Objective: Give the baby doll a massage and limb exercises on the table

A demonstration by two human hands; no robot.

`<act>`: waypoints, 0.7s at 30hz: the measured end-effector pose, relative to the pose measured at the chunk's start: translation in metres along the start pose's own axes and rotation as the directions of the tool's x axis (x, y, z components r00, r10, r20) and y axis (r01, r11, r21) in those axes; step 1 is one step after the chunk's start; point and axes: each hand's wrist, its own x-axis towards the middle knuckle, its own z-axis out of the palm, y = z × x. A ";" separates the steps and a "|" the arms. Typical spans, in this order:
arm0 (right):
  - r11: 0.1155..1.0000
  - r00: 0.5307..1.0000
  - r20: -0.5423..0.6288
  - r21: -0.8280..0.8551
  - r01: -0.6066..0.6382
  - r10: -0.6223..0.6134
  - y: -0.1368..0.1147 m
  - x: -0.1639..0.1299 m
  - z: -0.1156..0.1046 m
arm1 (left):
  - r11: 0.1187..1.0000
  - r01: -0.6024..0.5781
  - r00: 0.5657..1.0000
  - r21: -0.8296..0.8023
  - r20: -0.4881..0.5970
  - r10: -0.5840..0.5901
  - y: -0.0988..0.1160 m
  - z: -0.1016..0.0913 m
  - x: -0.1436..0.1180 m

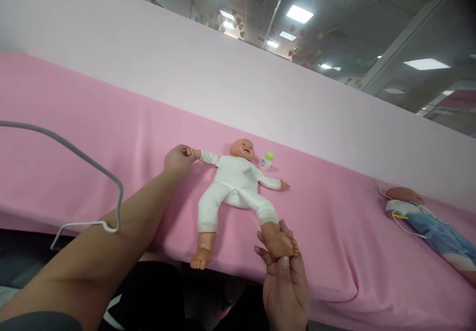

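A baby doll [238, 175] in a white long-sleeved suit lies on its back on a pink sheet [316, 212], arms and legs spread. My left hand [180, 158] is closed around the doll's hand at the left, its arm stretched out sideways. At the lower right, my right hand [284, 276] cups the doll's bare foot [280, 243], thumb against the sole and fingers behind it. The doll's other foot [201, 257] rests untouched at the sheet's front edge. Beside the doll's head lies a small bottle [267, 160] with a green cap.
A second doll [435, 224] in blue and white clothing lies at the far right, with a thin white cord on it. A grey bent metal rod [92, 160] crosses the left side near my forearm. Behind the bed stands a white wall [208, 73] with glass above.
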 end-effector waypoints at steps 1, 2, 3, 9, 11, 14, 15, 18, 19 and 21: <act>0.994 0.999 -0.012 0.101 -0.043 0.045 -0.001 0.002 0.001 | 0.998 0.011 1.000 -0.055 -0.007 -0.011 0.001 0.002 -0.001; 0.982 0.997 -0.026 0.175 -0.067 0.073 -0.003 0.003 0.001 | 0.994 0.022 1.000 -0.107 -0.011 -0.023 0.003 0.003 -0.002; 0.974 0.996 -0.036 0.212 -0.076 0.085 -0.004 0.005 0.000 | 0.987 0.030 0.999 -0.156 -0.014 -0.033 0.005 0.005 -0.003; 0.992 0.989 0.087 0.036 -0.122 0.119 -0.011 0.022 -0.009 | 0.957 0.009 1.000 -0.290 -0.008 -0.011 0.023 0.016 -0.014; 0.992 0.986 0.121 0.029 -0.121 0.116 -0.012 0.035 -0.010 | 0.959 -0.085 0.996 -0.269 -0.008 0.086 0.034 0.022 -0.019; 0.995 0.984 0.158 0.032 -0.094 0.087 -0.010 0.063 -0.006 | 0.944 -0.301 0.950 -0.135 0.042 0.309 0.055 0.034 -0.027; 0.996 0.984 0.165 0.033 -0.078 0.072 -0.009 0.073 -0.003 | 0.924 -0.377 0.921 -0.066 0.081 0.382 0.063 0.038 -0.029; 0.998 0.983 0.183 0.052 -0.040 0.030 -0.010 0.101 0.007 | 0.827 -0.545 0.830 0.140 0.230 0.508 0.081 0.053 -0.037; 0.997 0.982 0.187 0.061 -0.038 0.026 -0.011 0.108 0.011 | 0.793 -0.576 0.808 0.195 0.281 0.518 0.084 0.057 -0.040; 0.997 0.981 0.192 0.065 -0.049 0.036 -0.014 0.119 0.018 | 0.732 -0.625 0.769 0.272 0.373 0.519 0.087 0.065 -0.044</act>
